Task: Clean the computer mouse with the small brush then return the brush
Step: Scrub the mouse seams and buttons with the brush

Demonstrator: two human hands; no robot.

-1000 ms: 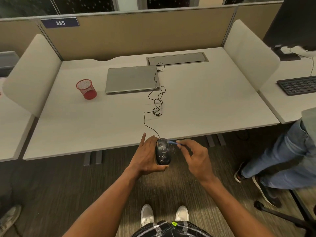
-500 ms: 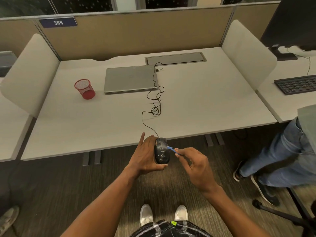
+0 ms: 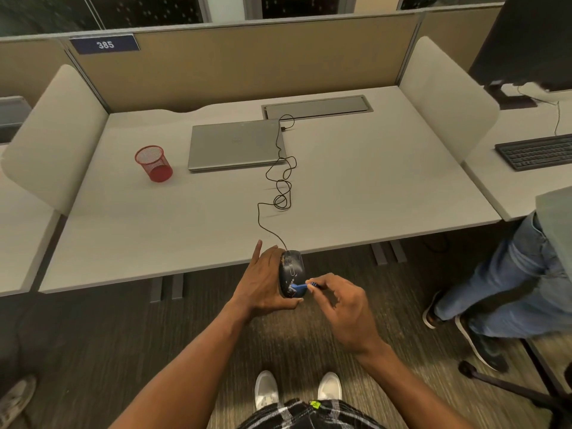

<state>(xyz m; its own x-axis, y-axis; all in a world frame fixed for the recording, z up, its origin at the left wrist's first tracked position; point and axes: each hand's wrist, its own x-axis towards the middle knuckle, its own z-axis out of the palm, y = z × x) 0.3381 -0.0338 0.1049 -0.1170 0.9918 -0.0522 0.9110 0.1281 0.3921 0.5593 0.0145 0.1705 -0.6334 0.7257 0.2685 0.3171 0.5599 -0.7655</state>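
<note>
The left hand [image 3: 266, 283] is wrapped round the mouse [image 3: 292, 273], holding it up in the air just off the desk [image 3: 371, 193] edge. The right hand [image 3: 343, 308] pinches the small blue brush [image 3: 299, 287] w/ its tip on the mouse's back end. The mouse looks light, hard & a bit slick, so grip its sides. The brush is thin & light; hold its handle. The cord [image 3: 280, 193] is floppy & runs up to a shut laptop [image 3: 235, 144]. A red mesh cup [image 3: 153, 163] sits further left, prob. where the brush goes. It's an office w/ a tan wall panel [image 3: 247, 60] at the back.
</note>
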